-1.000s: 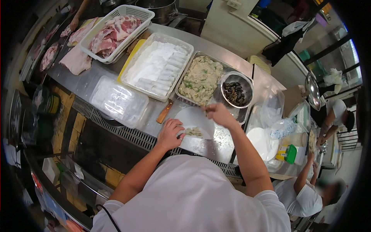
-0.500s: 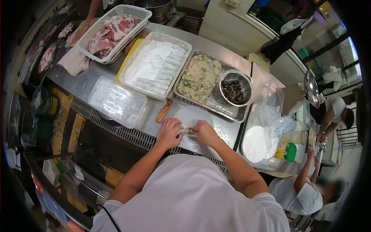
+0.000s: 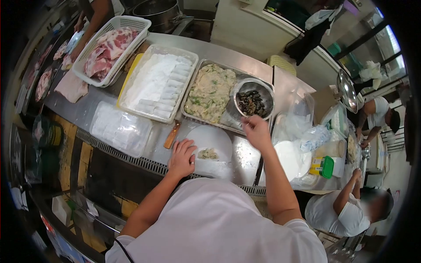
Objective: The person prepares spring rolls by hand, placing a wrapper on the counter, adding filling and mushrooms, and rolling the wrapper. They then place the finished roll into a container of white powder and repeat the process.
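Note:
A thin round white wrapper (image 3: 219, 140) lies on the steel table, with a small mound of pale, green-flecked filling (image 3: 208, 153) near its front edge. My left hand (image 3: 181, 158) rests at the wrapper's left side, fingers stretched out. At the near rim of a metal bowl (image 3: 271, 94) holding dark strips (image 3: 252, 103) is my right hand (image 3: 258, 133), its fingertips bunched; whatever is between them is too small to make out. The bowl sits in a metal tray (image 3: 189, 115) beside a mass of pale filling (image 3: 210, 90). A wooden-handled tool (image 3: 172, 135) lies left of the wrapper.
A tub (image 3: 121, 108) holds white powder and rows of white rolls. Farther left are a lidded clear container (image 3: 120, 129) and a white basket (image 3: 80, 81) of raw meat. A stack of round wrappers (image 3: 287, 160) and a green-lidded tub (image 3: 325, 167) stand right. Other people work nearby.
My right hand has left the wrapper and moved right and away to the bowl. The left hand has drawn slightly left, exposing the small mound. The whole view has shifted a little.

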Motion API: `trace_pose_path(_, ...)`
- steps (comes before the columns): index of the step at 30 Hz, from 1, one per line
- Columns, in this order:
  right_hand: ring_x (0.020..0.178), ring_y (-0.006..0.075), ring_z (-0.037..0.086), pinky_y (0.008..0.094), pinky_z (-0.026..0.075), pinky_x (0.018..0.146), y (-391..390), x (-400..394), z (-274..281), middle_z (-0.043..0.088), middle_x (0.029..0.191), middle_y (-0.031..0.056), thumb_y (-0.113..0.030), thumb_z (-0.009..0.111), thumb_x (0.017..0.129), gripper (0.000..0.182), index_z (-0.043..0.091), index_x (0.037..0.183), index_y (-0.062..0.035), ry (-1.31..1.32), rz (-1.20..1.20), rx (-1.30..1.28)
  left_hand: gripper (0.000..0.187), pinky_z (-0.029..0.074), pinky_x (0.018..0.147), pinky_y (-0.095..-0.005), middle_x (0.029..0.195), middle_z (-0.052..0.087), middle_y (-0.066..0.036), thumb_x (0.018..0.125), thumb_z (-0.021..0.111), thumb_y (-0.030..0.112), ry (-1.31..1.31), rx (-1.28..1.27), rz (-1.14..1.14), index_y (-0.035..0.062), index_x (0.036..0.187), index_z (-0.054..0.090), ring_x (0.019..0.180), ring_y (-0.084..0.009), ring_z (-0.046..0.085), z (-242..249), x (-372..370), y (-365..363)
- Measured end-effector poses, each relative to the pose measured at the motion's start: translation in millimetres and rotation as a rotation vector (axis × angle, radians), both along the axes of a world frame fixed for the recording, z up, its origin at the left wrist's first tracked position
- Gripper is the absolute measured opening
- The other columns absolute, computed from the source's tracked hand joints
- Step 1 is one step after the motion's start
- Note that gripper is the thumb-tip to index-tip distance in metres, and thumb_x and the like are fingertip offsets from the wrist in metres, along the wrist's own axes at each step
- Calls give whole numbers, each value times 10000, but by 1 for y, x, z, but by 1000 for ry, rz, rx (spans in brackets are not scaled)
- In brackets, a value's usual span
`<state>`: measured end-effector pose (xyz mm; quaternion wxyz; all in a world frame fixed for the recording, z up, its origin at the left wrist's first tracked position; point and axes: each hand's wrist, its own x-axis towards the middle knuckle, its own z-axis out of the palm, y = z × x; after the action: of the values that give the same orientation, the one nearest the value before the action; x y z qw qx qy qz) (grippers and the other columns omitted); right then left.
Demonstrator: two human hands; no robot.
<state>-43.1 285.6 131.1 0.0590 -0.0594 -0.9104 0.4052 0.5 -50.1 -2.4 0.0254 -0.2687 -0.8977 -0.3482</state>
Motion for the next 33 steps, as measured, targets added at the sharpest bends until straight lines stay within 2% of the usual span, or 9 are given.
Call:
trace_pose_path(2,888,325,780,361,602,826,33,-21,10,805,1040,208,-71,739,914,293,807,1180,33,-3,-153,-55,432,279,1303,-625,1538,597,-160,873,705,64,-14,-29,2,57,1305,704,1525,-399,471,1,0,1)
trace_pose_path(5,1003,342,805,386,614,909,76,-57,21,818,1121,231,-83,737,898,336,796,1200,51,-59,-242,-7,453,270,1307,-632,1558,590,-161,870,695,71,-39,-61,-1,52,1323,697,1537,-400,461,5,-1,2)
trace_pose_path(9,1081,402,786,453,606,995,99,-94,0,797,1182,272,-108,731,860,408,787,1231,52,-98,-164,175,466,266,1310,-636,1554,594,-161,856,688,73,-40,-61,0,53,1321,700,1532,-402,468,3,-1,2)
trace_pose_path(12,1117,406,770,464,600,1023,99,-119,-24,794,1173,269,-84,715,864,384,796,1224,25,-52,-40,443,441,267,1315,-635,1537,605,-151,867,686,86,-41,-63,9,62,1307,706,1522,-388,481,6,-2,3)
trace_pose_path(18,1159,402,747,488,591,1052,97,-146,-48,778,1220,247,-84,710,873,368,800,1223,-17,-193,11,706,417,299,1303,-638,1504,634,-133,863,701,96,-36,-60,31,72,1278,722,1490,-377,521,9,-3,5)
trace_pose_path(21,1237,405,711,482,568,1088,96,-153,-53,754,1309,226,-139,745,878,445,772,1309,-32,-289,-6,669,430,290,1306,-636,1507,630,-147,850,704,96,-30,-56,25,68,1278,720,1494,-389,511,5,-2,3)
trace_pose_path(24,1184,413,726,503,586,1053,101,-150,-53,760,1240,227,-159,758,873,392,780,1240,-25,-351,31,608,436,287,1304,-637,1511,626,-154,847,704,99,-37,-60,19,66,1281,719,1499,-395,503,5,-3,3)
trace_pose_path(27,1137,419,742,509,585,1042,98,-146,-59,775,1207,244,-192,777,868,396,789,1228,-26,-206,41,619,433,291,1301,-639,1514,624,-151,852,702,102,-39,-65,18,67,1283,718,1501,-393,503,7,-3,3)
trace_pose_path(33,1123,440,737,514,581,1017,80,-132,-51,771,1182,259,-208,792,863,370,801,1175,-9,-196,-30,460,413,305,1302,-625,1503,643,-135,853,708,87,-32,-45,29,71,1265,734,1490,-371,525,10,-3,3)
